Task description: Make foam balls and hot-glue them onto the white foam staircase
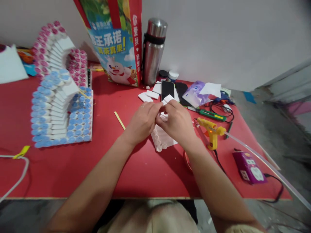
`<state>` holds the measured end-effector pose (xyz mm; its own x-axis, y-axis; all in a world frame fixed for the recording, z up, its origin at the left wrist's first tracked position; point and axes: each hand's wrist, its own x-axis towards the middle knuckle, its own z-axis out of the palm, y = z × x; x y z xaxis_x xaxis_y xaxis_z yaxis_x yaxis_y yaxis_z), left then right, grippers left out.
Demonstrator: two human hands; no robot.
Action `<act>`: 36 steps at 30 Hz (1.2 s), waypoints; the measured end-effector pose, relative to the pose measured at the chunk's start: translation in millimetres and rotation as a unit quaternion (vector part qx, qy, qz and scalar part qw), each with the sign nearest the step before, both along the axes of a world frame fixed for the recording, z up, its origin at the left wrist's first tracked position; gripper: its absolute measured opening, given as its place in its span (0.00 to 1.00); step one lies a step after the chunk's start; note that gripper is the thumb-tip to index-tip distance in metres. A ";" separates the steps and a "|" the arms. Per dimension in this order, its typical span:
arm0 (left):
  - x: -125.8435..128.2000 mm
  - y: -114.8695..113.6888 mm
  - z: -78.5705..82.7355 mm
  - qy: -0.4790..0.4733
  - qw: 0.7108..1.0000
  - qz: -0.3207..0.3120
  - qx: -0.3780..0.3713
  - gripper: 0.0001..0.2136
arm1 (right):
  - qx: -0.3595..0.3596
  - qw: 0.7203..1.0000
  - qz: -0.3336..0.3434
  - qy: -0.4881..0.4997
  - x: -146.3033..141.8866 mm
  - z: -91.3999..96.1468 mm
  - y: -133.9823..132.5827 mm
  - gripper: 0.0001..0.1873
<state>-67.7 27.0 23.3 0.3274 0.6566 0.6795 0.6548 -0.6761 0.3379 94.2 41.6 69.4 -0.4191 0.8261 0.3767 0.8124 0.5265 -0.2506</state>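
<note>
My left hand (146, 119) and my right hand (179, 123) meet over a white craft piece (170, 137). Fingers of both are curled and closed on its upper part, where the fingertips nearly touch. Small white rolls (157, 140) line the near left edge of this piece, which rests on the red table. Whatever small part may lie between the fingertips is hidden. A pale yellow stick (119, 120) lies left of my left hand. To the right of my right hand stands a yellow glue gun (211, 131) with a long clear glue stick in its back.
Blue-tipped (62, 110) and pink-tipped (60, 48) stepped models occupy the left of the red table (136, 174). Behind are a printed bag (116, 42), a steel thermos (154, 51) and a phone (167, 90). A green utility knife (211, 114) and purple box (249, 168) lie right, amid cables.
</note>
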 end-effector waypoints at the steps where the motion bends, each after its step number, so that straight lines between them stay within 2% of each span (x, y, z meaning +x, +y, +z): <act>1: -1.1 -0.2 0.3 -0.017 1.000 -0.007 -0.007 0.18 | -0.018 0.999 -0.001 0.032 4.2 1.4 3.3 0.05; 3: -3.4 -0.3 0.0 -0.076 0.996 -0.006 -0.037 0.18 | -0.077 0.991 -0.010 0.111 13.7 5.4 12.0 0.06; 5: -5.1 0.6 -2.1 -0.158 0.983 0.023 -0.090 0.16 | -0.155 0.973 -0.021 0.172 21.4 10.0 22.0 0.08; 7: -5.7 2.4 -5.9 -0.229 0.958 0.058 -0.164 0.13 | -0.219 0.957 -0.028 0.188 24.5 13.4 30.4 0.10; 9: -5.3 4.5 -10.5 -0.271 0.926 0.073 -0.251 0.10 | -0.246 0.954 -0.021 0.172 22.9 14.1 35.4 0.11; 14: -1.2 8.1 -18.8 -0.360 0.828 0.053 -0.427 0.10 | -0.203 0.972 0.006 0.119 14.3 6.2 36.6 0.06; 16: 1.2 8.4 -20.5 -0.393 0.793 0.040 -0.464 0.11 | -0.177 0.979 0.016 0.095 13.4 3.0 36.0 0.05; 19: 4.8 7.9 -21.8 -0.427 0.761 0.021 -0.488 0.10 | -0.156 0.985 0.028 0.065 13.3 1.3 35.7 0.04; 21: 6.7 7.3 -21.9 -0.439 0.748 0.013 -0.498 0.10 | -0.152 0.987 0.032 0.049 12.8 1.8 35.3 0.04; 26: 8.3 6.4 -21.2 -0.449 0.735 0.004 -0.507 0.12 | -0.151 0.988 0.041 0.018 10.2 3.2 33.8 0.04; 36: 9.4 6.2 -18.5 -0.465 0.730 -0.009 -0.501 0.13 | -0.129 0.988 0.048 -0.063 6.5 5.3 30.8 0.06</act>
<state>-58.3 33.3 4.8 0.0444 0.9776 -0.2056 -0.1791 0.2103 0.9611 100.6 72.4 74.7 -0.5304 0.8420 0.0987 0.7952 0.5345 -0.2864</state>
